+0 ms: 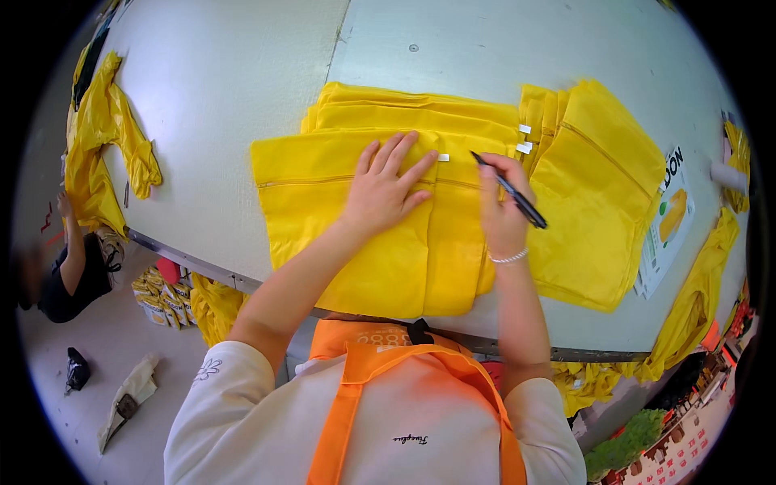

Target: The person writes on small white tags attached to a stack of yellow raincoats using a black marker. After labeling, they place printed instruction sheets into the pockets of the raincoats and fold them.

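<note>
My left hand (386, 184) lies flat with its fingers spread on a yellow fabric piece (347, 250) that has a zipper running across it. Beside its fingertips a small white label (443, 158) sticks out from the cloth. My right hand (507, 206) grips a black marker pen (521, 200), its tip pointing up and left over the yellow fabric. Behind the front piece is a stack of similar yellow pieces (412, 103) with more white labels (524, 147) at its right end. Another zippered yellow pile (594, 218) lies at an angle to the right.
Printed sheets (667, 218) stick out past the right pile. Yellow garments hang over the table's left end (105, 153) and right edge (695, 299). Another person's arm (74, 255) shows at far left. Packed bags (158, 299) stand on the floor below the pale table (218, 105).
</note>
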The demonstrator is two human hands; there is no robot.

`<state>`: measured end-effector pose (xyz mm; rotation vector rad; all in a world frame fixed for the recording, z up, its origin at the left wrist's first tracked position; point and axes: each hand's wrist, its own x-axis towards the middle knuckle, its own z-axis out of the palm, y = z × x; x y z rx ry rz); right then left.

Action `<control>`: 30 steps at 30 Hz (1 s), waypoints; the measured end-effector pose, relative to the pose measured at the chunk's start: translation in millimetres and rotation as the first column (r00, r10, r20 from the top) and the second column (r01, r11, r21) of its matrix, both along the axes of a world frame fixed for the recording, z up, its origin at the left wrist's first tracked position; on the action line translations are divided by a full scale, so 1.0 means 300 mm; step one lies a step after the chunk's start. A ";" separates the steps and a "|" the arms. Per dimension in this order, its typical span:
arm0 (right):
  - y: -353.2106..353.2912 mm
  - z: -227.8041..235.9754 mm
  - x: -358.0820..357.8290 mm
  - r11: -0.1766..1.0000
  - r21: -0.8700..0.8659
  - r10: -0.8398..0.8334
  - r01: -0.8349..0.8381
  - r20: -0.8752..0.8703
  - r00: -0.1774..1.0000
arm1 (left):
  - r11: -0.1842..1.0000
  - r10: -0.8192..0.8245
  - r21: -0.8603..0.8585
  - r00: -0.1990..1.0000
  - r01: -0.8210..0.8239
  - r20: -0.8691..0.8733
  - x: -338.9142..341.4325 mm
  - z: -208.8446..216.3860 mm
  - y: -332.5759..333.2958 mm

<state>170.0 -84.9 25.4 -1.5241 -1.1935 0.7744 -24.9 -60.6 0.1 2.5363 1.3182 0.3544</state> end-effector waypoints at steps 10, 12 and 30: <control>0.045 -0.110 -0.086 0.999 0.037 0.022 -0.029 0.185 0.983 | 0.998 0.038 0.037 0.996 -0.041 0.075 0.016 -0.041 -0.004; 0.052 -0.123 -0.087 0.998 0.063 0.016 -0.030 0.201 0.980 | 0.998 0.042 0.046 0.996 -0.046 0.079 0.016 -0.043 -0.004; -0.064 -0.091 -0.109 0.992 0.118 0.016 -0.053 0.299 0.954 | 0.999 0.034 0.014 0.987 -0.037 0.155 -0.003 -0.049 0.000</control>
